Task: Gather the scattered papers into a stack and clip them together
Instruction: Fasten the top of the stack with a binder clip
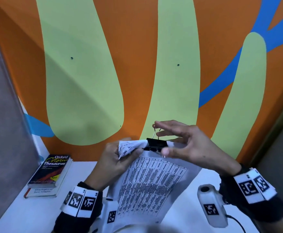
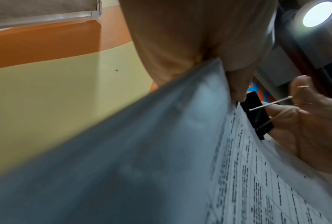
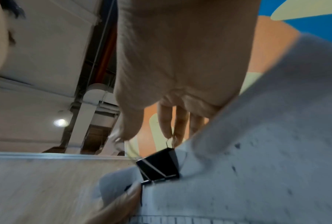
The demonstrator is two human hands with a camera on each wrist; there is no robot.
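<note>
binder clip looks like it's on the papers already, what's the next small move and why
Probably let go of the wire handles. The black binder clip already bites the top edge of the paper stack, which the left hand grips at its bunched corner. The right hand only pinches the handles, so releasing, then perhaps folding them flat, would finish the clipping.

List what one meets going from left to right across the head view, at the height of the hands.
Book → left hand → binder clip → right hand.
</note>
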